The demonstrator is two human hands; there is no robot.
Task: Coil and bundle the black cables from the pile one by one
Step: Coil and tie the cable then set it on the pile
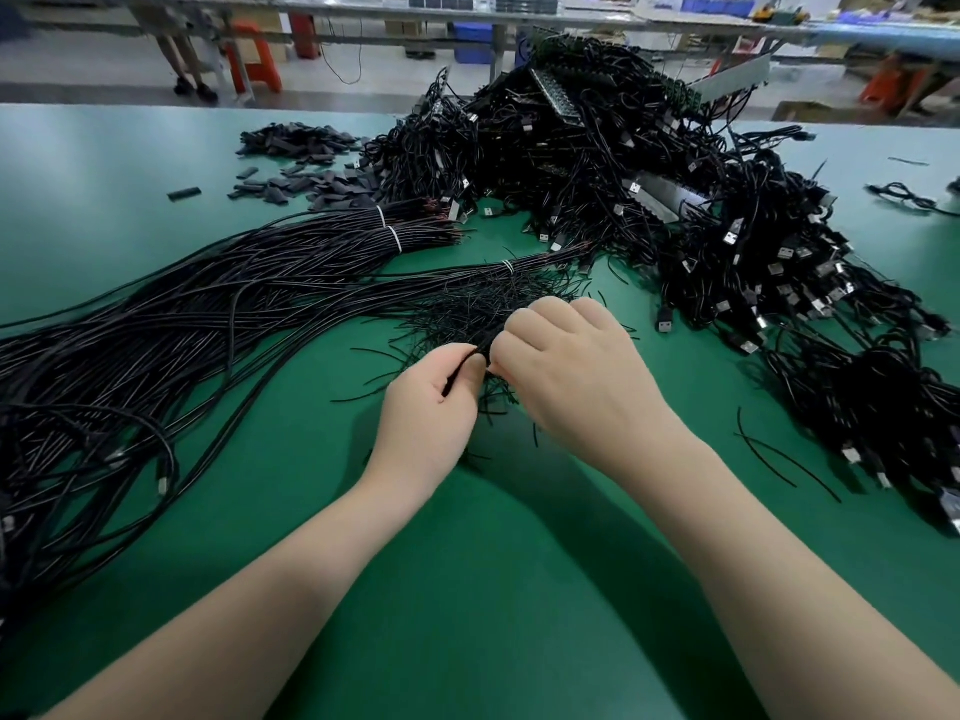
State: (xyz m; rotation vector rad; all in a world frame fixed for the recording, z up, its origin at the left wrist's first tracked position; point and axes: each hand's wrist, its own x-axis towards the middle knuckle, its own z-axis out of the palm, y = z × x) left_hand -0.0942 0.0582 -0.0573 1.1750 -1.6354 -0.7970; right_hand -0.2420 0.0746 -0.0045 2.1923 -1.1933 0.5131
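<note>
The left hand [434, 402] and right hand [566, 356] are pinching one thin black tie wire [464, 367], slanting near-left to far-right between them.

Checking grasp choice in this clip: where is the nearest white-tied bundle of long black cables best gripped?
Probably just behind the white tie on the nearest bundle of long black cables, from above: there the strands are cinched together, while leftward they fan out loosely across the green table.

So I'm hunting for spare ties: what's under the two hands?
A loose heap of thin black ties on the green table. The left hand pinches one; the right hand covers the rest.
</note>
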